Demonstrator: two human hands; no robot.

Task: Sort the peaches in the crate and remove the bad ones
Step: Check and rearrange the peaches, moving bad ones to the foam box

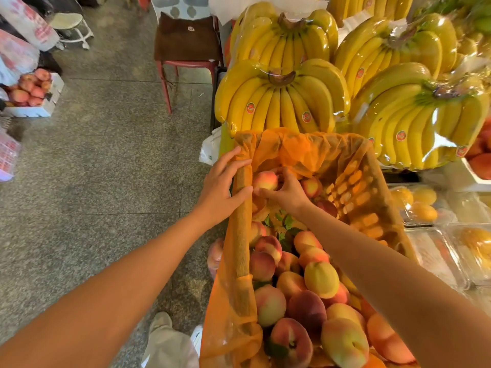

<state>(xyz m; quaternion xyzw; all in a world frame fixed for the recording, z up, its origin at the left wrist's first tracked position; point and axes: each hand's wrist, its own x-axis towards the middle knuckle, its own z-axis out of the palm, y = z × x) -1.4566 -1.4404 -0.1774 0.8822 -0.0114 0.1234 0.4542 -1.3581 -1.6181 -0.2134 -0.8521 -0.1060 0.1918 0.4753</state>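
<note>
Stone floor [106,155] left, bananas [281,102] behind. Crate [240,235] with orange liner [305,150] at stall edge, peaches [318,280] heaped near end. Left hand [223,181] flat on rim, fingers straight, steadying. Right hand [288,193] curls round peach [264,180] at far left corner. Advice: lift gently, turn fruit, check underside for bruises before discarding.

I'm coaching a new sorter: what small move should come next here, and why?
Probably lift the peach clear of the pile and turn it to check its hidden sides. The right hand curls round it at the crate's far end, so only part of its skin shows. The left hand rests flat on the crate rim, which looks steady enough.
</note>
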